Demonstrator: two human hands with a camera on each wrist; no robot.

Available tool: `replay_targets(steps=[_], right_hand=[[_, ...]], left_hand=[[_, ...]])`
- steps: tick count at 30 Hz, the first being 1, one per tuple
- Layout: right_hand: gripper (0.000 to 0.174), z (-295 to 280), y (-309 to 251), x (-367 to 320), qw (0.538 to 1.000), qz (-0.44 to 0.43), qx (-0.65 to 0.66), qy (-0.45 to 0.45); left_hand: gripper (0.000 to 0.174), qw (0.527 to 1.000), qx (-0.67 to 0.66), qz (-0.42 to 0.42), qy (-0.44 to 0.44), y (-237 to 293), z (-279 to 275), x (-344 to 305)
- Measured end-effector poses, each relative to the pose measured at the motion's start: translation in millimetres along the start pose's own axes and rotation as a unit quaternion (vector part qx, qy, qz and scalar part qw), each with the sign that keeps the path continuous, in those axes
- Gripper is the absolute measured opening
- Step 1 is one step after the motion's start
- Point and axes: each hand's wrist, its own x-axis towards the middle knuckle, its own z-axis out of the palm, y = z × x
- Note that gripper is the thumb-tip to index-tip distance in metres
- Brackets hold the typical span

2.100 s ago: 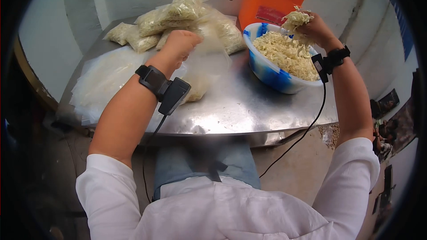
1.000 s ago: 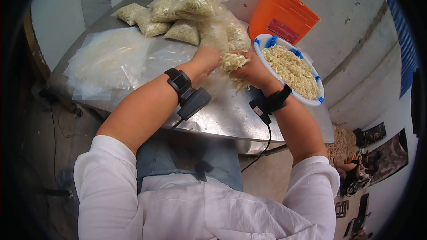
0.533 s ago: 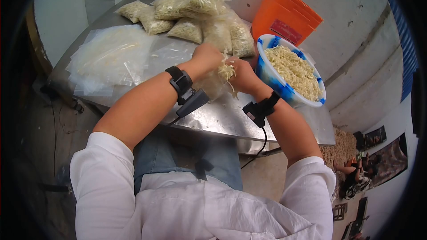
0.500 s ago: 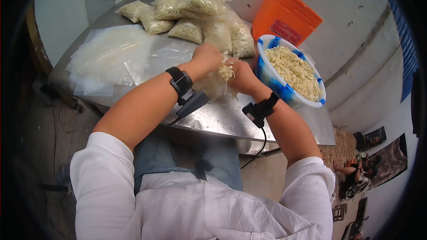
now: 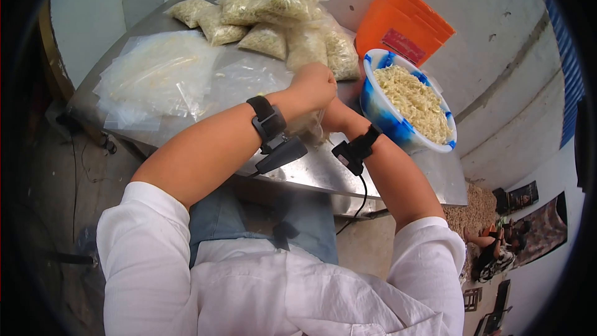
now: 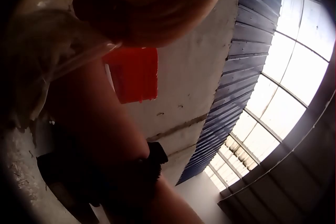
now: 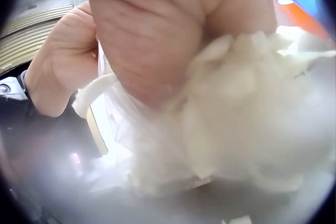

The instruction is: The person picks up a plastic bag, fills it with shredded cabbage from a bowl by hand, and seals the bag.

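Observation:
Both hands meet above the metal table (image 5: 311, 171). My left hand (image 5: 313, 89), its fingers curled, grips the edge of a clear plastic bag (image 6: 79, 61). Just right of it and slightly lower, my right hand (image 5: 337, 116) is partly covered by the left in the head view. The right wrist view has the right hand (image 7: 157, 29) against a clump of pale shreds (image 7: 236, 113) at the bag's mouth; its fingertips are hidden. To the right stands a blue and white bowl (image 5: 387, 111) of pale shreds (image 5: 413, 99).
Filled bags (image 5: 267, 40) are piled at the back of the table. Flat clear bags (image 5: 155, 81) lie stacked at the left. An orange bucket (image 5: 401, 18) stands behind the bowl. A seated person (image 5: 494, 252) is in the background at far right.
My right hand has come from above the bowl to the bag beside my left hand. The shreds seen between the hands are now hidden in the head view. The left hand has shifted slightly right.

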Motion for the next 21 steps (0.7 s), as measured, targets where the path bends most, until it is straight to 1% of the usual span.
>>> replay_targets(steps=[1,2,4,5,7,8,10,11,12,13,14,16,17,19,20,21], right_hand=[[0.029,2.5,5.2,0.2,1.000,0.002,0.022,0.000],[0.029,3.3,10.9,0.2,1.000,0.002,0.024,0.000],[0.035,3.1,22.8,0.1,0.990,0.118,0.028,-0.077],[0.035,2.7,22.8,3.5,0.989,0.120,0.030,-0.077],[0.033,2.8,22.0,10.3,0.974,0.123,-0.126,-0.142],[0.033,-2.4,13.2,13.0,0.974,0.124,-0.124,-0.143],[0.033,-17.3,-7.1,20.7,0.916,0.247,-0.154,-0.277],[0.033,-14.3,-1.4,18.8,0.916,0.248,-0.153,-0.278],[0.035,-10.1,6.7,14.9,0.955,0.198,-0.073,-0.208],[0.037,-6.5,14.9,11.0,0.980,0.146,0.008,-0.136],[0.037,-10.0,9.9,10.6,0.979,0.147,0.008,-0.138],[0.038,-20.2,-5.9,11.3,0.966,0.211,0.087,-0.121],[0.038,-18.1,-3.5,9.8,0.966,0.212,0.087,-0.123],[0.034,-12.7,2.5,7.8,0.957,0.250,0.104,-0.105],[0.034,-7.0,12.9,6.0,0.957,0.251,0.103,-0.107],[0.031,-1.0,24.0,5.2,0.951,0.258,0.141,-0.098]], left_hand=[[0.018,0.999,0.033,0.035,0.004,1.3,0.0,-1.1],[0.018,0.999,0.033,0.034,0.003,2.3,-3.6,-2.4],[0.021,0.998,0.059,0.030,-0.018,2.6,-13.9,-5.5],[0.021,0.998,0.059,0.029,-0.020,2.1,-16.8,-9.1],[0.022,0.982,0.181,0.041,0.022,1.0,-22.6,-16.7],[0.022,0.983,0.181,0.040,0.019,2.3,-26.0,-21.6],[0.023,0.972,0.234,0.016,-0.024,5.6,-33.1,-32.7],[0.023,0.972,0.234,0.015,-0.025,5.7,-35.1,-38.2],[0.023,0.969,0.242,0.011,-0.052,4.9,-36.5,-43.9],[0.023,0.965,0.249,0.006,-0.078,4.3,-36.8,-49.5],[0.023,0.966,0.248,0.005,-0.079,1.0,-33.8,-54.5],[0.022,0.965,0.254,0.009,-0.059,-9.2,-23.8,-63.6],[0.022,0.966,0.252,0.008,-0.059,-11.5,-20.2,-67.3],[0.021,0.972,0.227,-0.007,-0.052,-15.2,-15.5,-73.2],[0.021,0.973,0.225,-0.008,-0.052,-17.5,-13.2,-75.2],[0.022,0.976,0.210,0.000,-0.057,-19.7,-10.9,-76.9]])
